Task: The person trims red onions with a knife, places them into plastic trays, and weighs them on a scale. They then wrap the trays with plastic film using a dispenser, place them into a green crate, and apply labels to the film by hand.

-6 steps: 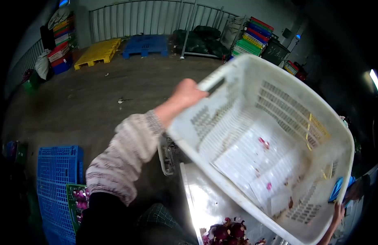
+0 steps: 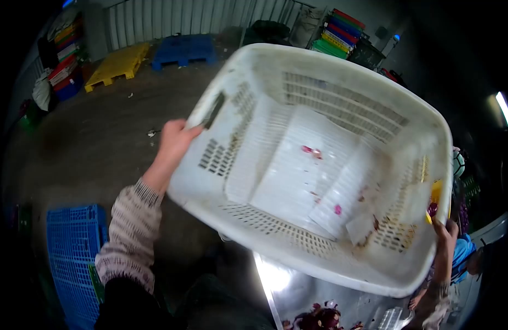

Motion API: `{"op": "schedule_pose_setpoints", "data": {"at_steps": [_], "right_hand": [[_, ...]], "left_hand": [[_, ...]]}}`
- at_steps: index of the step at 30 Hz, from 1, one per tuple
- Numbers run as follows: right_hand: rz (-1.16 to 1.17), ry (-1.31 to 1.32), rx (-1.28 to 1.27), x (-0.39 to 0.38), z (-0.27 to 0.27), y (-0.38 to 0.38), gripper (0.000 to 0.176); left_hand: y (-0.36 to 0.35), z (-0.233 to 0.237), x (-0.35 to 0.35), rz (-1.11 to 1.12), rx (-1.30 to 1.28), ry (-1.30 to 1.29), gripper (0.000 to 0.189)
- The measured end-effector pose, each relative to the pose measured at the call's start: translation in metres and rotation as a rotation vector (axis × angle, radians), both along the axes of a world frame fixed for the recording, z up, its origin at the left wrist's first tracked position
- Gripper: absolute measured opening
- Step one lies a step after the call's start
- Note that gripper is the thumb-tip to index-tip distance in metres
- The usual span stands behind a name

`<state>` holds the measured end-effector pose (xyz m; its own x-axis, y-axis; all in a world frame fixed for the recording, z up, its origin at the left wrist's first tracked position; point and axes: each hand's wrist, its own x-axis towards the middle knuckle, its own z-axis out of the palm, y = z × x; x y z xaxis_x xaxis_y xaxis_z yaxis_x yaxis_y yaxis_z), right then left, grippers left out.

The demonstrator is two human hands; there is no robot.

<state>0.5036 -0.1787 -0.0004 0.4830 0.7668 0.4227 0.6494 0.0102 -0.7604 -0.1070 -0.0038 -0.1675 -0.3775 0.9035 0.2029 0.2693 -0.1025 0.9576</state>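
Observation:
A large white plastic basket (image 2: 254,231) with slotted walls hangs in the air in front of me, tilted so its inside faces me. My left hand (image 2: 176,144) is closed round its left end at the handle hole. At the right end my right hand (image 2: 445,239) grips the rim. White foam sheets (image 2: 298,165) lie on the basket floor, with a few red-purple skin scraps and brown bits on them. Below the basket, red onions (image 2: 320,318) lie on a shiny metal table (image 2: 292,286), partly cut off by the frame edge.
A blue pallet (image 2: 72,258) stands at lower left. Along the far wall are a yellow pallet (image 2: 119,65), another blue pallet (image 2: 183,50) and stacked coloured crates (image 2: 342,33). Another person in blue (image 2: 464,250) is partly visible at right, beyond the basket.
The basket has swung left and its inside has turned more toward me. Both hands have kept hold of it, the left moving left and down. The view has shifted slightly.

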Motion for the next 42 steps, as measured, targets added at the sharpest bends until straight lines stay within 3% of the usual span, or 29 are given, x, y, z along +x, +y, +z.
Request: {"op": "schedule_pose_setpoints", "data": {"at_steps": [1,2,3,4,5,6,7,10,12,14,18,21,24,25,27,29,30,31,33,34,35,36,40,41,42], "right_hand": [[0.029,0.185,0.013,-0.03,-0.045,0.025,0.034],[0.254,0.254,-0.015,-0.055,-0.045,0.11,0.029],[0.271,0.197,-0.151,-0.046,0.031,0.171,0.027],[0.286,0.124,-0.407,-0.023,0.052,0.195,0.029],[0.338,0.029,-0.556,0.004,0.04,0.222,0.03],[0.359,-0.046,-0.669,0.017,0.035,0.242,0.031],[0.374,-0.179,-0.686,0.022,0.046,0.261,0.025],[0.352,-0.356,-0.876,0.047,0.006,0.351,0.036],[0.407,-0.358,-0.966,0.04,-0.038,0.399,0.043],[0.458,-0.48,-1.007,0.11,-0.11,0.446,0.041],[0.285,-0.562,-1.267,0.144,-0.171,0.479,0.039],[0.213,-0.529,-1.353,0.176,-0.24,0.493,0.038],[0.149,-0.56,-1.303,0.19,-0.322,0.502,0.035],[0.024,-0.549,-1.355,0.209,-0.355,0.498,0.035],[0.08,-0.828,-1.035,0.25,-0.403,0.475,0.036],[0.064,-0.719,-1.141,0.226,-0.368,0.462,0.029],[0.167,-0.739,-0.975,0.226,-0.375,0.453,0.027],[0.163,-0.752,-1.03,0.198,-0.362,0.451,0.029],[0.307,-0.813,-0.951,0.152,-0.313,0.452,0.036],[0.396,-0.755,-0.884,0.128,-0.281,0.447,0.039],[0.432,-0.781,-0.996,0.114,-0.264,0.439,0.042],[0.47,-0.721,-0.855,0.102,-0.236,0.417,0.045],[0.386,-0.091,-0.668,0.039,-0.095,0.249,0.044],[0.37,-0.042,-0.601,0.02,-0.067,0.199,0.048],[0.21,-0.127,-0.839,0.012,-0.063,0.145,0.053]], "left_hand": [[0.013,0.086,-0.045,0.033,0.095,0.171,0.027],[0.06,0.188,-0.075,0.088,0.168,0.306,0.026],[0.095,0.222,-0.051,0.158,0.198,0.304,0.024],[0.081,0.157,-0.032,0.221,0.104,0.236,0.023],[0.06,0.092,-0.014,0.262,0.044,0.154,0.022],[0.034,0.025,0.007,0.304,-0.016,0.065,0.021],[0.009,-0.065,0.047,0.335,-0.067,-0.194,0.021],[-0.006,-0.151,0.12,0.469,-0.329,-0.178,0.024],[-0.003,-0.19,0.145,0.489,-0.361,-0.233,0.026],[-0.004,-0.219,0.187,0.501,-0.452,-0.255,0.026],[-0.01,-0.281,0.267,0.508,-0.695,-0.205,0.028],[0.001,-0.302,0.307,0.541,-0.781,-0.076,0.028],[0.011,-0.323,0.321,0.492,-0.835,-0.007,0.03],[0.006,-0.334,0.331,0.476,-0.861,0.068,0.03],[0.01,-0.325,0.343,0.413,-0.884,0.128,0.031],[0.0,-0.308,0.354,0.374,-0.913,0.195,0.033],[-0.002,-0.314,0.353,0.371,-0.915,0.241,0.035],[-0.008,-0.322,0.349,0.362,-0.912,0.284,0.037],[-0.018,-0.333,0.343,0.292,-0.891,0.151,0.041],[-0.04,-0.37,0.335,0.312,-0.781,0.028,0.042],[-0.038,-0.369,0.33,0.25,-0.805,-0.045,0.042],[-0.037,-0.366,0.324,0.178,-0.84,-0.144,0.043],[-0.008,-0.379,0.264,-0.163,-0.947,-0.722,0.048],[0.009,-0.382,0.25,-0.244,-0.987,-0.565,0.049],[0.046,-0.372,0.236,-0.326,-1.048,-0.085,0.05]]}}
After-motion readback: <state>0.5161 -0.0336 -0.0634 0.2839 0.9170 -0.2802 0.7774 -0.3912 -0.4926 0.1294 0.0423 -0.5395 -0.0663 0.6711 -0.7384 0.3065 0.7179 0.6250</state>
